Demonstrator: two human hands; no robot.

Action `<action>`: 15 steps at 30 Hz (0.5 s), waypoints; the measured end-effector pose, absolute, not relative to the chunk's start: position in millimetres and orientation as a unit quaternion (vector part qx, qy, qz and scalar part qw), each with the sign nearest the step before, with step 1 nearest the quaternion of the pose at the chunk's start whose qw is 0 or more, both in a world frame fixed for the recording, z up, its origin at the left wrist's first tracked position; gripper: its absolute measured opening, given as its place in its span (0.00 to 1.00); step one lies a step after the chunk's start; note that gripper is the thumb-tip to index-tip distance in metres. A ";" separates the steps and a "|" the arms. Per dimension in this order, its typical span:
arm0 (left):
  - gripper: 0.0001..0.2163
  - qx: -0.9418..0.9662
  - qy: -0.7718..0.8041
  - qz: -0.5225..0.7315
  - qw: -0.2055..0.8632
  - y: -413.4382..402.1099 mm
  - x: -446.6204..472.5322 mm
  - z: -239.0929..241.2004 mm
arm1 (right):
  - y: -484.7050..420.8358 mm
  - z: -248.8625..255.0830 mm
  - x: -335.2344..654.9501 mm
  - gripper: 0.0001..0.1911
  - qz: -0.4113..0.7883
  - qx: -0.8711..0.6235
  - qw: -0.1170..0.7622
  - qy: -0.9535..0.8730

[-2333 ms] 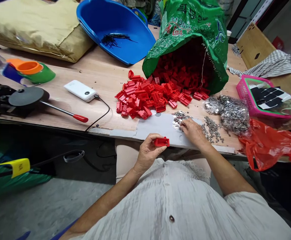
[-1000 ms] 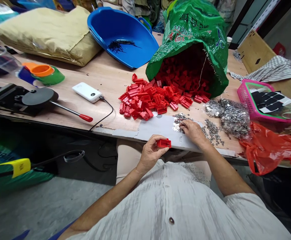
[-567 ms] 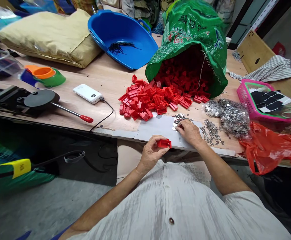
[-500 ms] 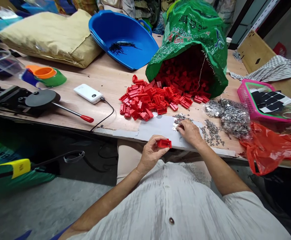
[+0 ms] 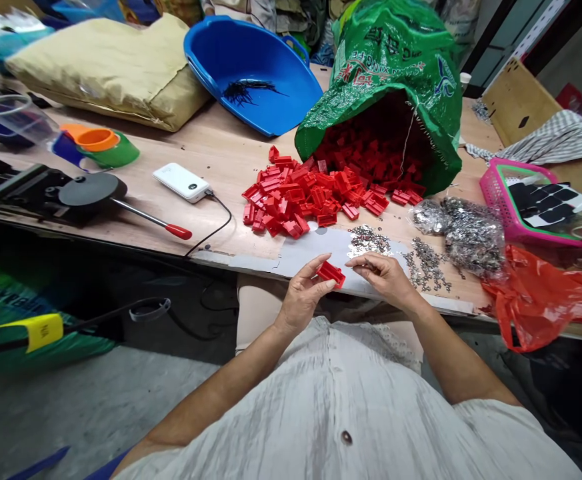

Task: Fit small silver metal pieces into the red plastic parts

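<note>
My left hand grips a small red plastic piece at the table's near edge. My right hand is beside it, fingers pinched on a tiny metal part I can barely see, its tips close to the red piece. Just beyond lies a scatter of small silver metal parts on a grey sheet. Further back, a heap of red plastic pieces spills from a green woven sack lying on its side.
A clear bag of metal parts, a red plastic bag and a pink basket sit at the right. A white power bank with cable, a black press tool with red-tipped handle, a blue basin and a tan sack lie left and behind.
My right hand has lifted off the silver parts and come back toward the red piece, fingers pinched. My left hand has tilted the red piece and raised it slightly.
</note>
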State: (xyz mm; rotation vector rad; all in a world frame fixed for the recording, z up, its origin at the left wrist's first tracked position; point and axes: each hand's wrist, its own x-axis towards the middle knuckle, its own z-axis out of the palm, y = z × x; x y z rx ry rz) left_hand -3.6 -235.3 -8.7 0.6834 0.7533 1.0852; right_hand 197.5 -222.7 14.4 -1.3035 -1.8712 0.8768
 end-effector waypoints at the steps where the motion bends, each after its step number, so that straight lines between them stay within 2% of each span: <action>1: 0.26 0.309 0.342 0.492 0.739 -235.3 -3.1 -6.9 | -226.7 17.0 194.6 0.09 0.331 -0.499 0.340 -0.725; 6: 0.26 0.308 0.331 0.485 0.749 -235.4 -0.5 -3.4 | -236.4 22.7 184.7 0.07 0.265 -0.461 0.340 -0.776; 12: 0.22 0.320 0.329 0.481 0.747 -233.8 -1.6 -3.3 | -238.2 21.8 186.4 0.17 0.214 -0.391 0.324 -0.834; 15: 0.22 0.326 0.328 0.478 0.747 -233.9 -1.9 -2.0 | -239.5 20.1 189.9 0.15 0.230 -0.379 0.319 -0.838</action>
